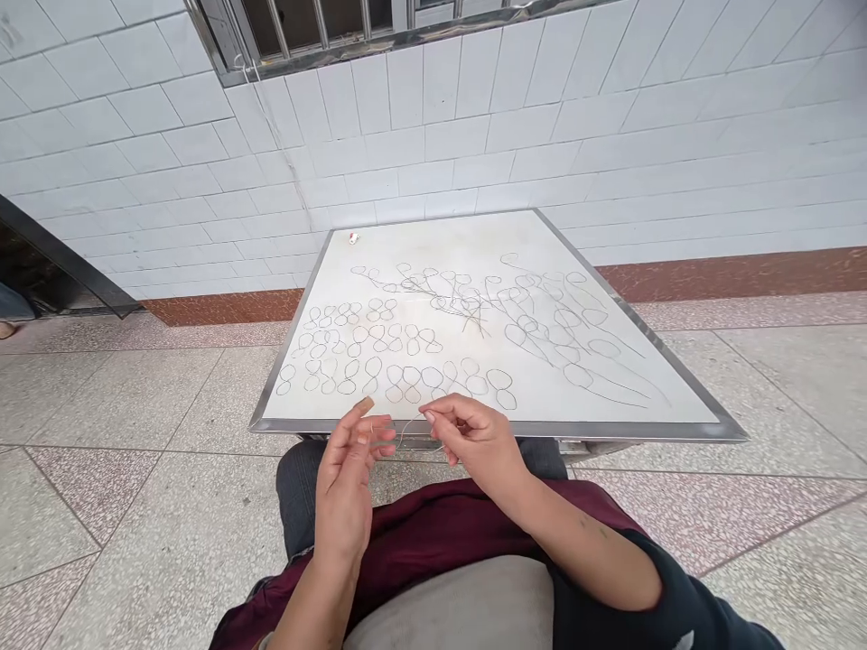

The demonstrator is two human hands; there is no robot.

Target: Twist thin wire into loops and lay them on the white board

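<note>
My right hand point(474, 438) pinches a thin pale wire point(401, 436) between thumb and forefinger, just in front of the table's near edge. The wire curves down and left toward my left hand point(352, 460). That hand has its fingers apart, palm turned inward; whether the wire touches it I cannot make out. Beyond my hands, many small wire figures of paired loops point(412, 379) lie on the left and front part of the white table point(433, 236). Longer wires with a loop at one end point(575, 348) spread across its right side, and more overlap in a tangle around the middle.
The table has a metal rim point(637, 431) and stands close to a white tiled wall point(433, 126). A small white and red object point(353, 238) sits at its far left corner. Above is a barred window point(318, 23). Part of another person point(10, 302) shows at the far left.
</note>
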